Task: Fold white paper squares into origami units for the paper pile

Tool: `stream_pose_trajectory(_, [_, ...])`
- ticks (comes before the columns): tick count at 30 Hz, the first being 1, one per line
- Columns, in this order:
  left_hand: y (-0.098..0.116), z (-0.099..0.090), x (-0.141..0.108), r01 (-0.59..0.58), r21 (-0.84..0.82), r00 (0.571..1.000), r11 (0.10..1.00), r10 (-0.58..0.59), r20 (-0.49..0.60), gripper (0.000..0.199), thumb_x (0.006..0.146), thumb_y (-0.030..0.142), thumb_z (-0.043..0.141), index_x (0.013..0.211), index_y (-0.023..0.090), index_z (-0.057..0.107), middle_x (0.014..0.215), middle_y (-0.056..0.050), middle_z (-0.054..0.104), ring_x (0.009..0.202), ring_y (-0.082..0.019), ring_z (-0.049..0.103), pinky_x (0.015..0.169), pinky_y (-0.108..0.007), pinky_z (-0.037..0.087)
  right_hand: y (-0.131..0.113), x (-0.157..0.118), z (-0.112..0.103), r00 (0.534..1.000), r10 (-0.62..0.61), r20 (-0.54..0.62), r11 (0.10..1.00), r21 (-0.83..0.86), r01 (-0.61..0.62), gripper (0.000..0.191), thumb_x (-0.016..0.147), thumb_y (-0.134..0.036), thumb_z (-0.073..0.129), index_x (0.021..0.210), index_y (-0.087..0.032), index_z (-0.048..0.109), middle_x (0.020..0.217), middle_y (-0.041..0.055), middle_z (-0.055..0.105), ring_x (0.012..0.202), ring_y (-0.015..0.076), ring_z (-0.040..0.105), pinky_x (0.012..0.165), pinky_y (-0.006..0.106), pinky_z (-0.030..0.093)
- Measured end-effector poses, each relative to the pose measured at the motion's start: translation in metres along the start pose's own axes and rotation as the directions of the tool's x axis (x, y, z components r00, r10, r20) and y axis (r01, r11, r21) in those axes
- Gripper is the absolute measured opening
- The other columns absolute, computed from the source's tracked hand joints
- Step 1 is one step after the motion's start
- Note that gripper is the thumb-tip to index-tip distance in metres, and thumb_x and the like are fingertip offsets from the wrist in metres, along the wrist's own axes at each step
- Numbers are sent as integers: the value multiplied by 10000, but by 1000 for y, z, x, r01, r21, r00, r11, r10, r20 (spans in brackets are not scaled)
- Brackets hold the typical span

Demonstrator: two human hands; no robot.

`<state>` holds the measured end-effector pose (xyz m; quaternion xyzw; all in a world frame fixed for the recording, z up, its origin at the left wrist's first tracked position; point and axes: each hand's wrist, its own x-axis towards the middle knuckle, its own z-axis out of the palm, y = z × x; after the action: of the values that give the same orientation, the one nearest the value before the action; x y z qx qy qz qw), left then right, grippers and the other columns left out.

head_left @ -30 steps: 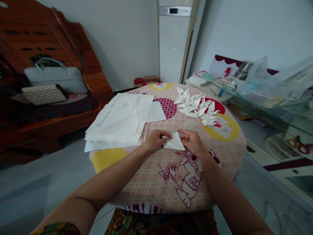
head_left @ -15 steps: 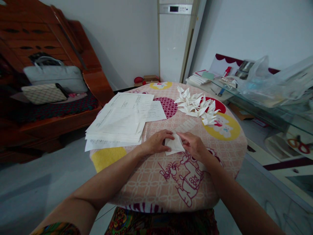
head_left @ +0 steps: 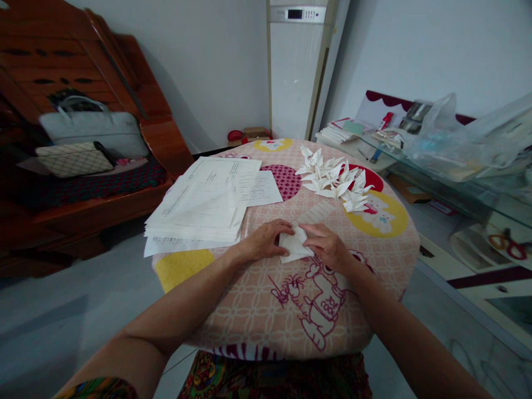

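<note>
A small folded white paper lies on the round cloth-covered table in front of me. My left hand holds its left edge, thumb at the lower side and fingers at the upper side. On the right side of the paper, my right hand rests with its index finger and thumb over the edge. Several folded white paper figures are grouped at the table's back right. A stack of printed sheets sits at the left, with one sheet jutting out to its right.
Right of the table stands a glass shelf with plastic bags and other items. A wooden bench with a grey bag is at the left. A tall white cabinet-like unit stands behind.
My right thumb and fingers have shifted slightly on the paper's right side, and the thumb has drawn further over it. My left hand has barely moved.
</note>
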<state>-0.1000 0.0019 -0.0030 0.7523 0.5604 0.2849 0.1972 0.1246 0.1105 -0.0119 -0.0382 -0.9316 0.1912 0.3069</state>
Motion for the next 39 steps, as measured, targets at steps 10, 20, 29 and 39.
stream_pose_trajectory(10, [-6, 1, 1, -18, -33, 1000, 999, 17, -25, 460, 744, 315, 794, 1161, 179, 655, 1246, -123, 632, 1151, -248, 606, 1009, -411, 464, 1, 2, 6, 973, 188, -131, 971, 175, -164, 203, 845, -78, 540, 921, -219, 665, 1114, 108, 714, 1036, 217, 660, 893, 401, 529])
stream_pose_trajectory(20, [-7, 3, 0, -6, -31, 999, 1000, 4, -39, 479, 741, 334, 787, 1166, 156, 655, 1264, -138, 628, 1160, -254, 602, 1025, -419, 457, -6, -1, 4, 999, -45, 12, 990, -131, 46, 264, 820, -75, 539, 1040, -171, 649, 1304, 151, 612, 1279, 302, 486, 1034, 524, 444])
stream_pose_trajectory(29, [-5, -12, 1, 36, -72, 999, 997, -35, 14, 407, 772, 325, 733, 1148, 178, 680, 1166, -94, 680, 1043, -212, 639, 930, -342, 485, -9, 11, 14, 989, -100, 106, 934, -332, 130, 260, 965, -137, 426, 957, -192, 680, 939, 88, 692, 976, 227, 596, 1069, 469, 412])
stream_pose_trajectory(39, [-10, -16, 0, 201, -197, 976, 960, -212, -39, 321, 731, 210, 660, 1034, 140, 740, 942, -55, 738, 782, -151, 657, 719, -247, 516, -15, 11, 15, 982, -102, 157, 919, -364, 153, 226, 965, -167, 456, 994, -139, 678, 958, 123, 682, 940, 244, 579, 863, 375, 498])
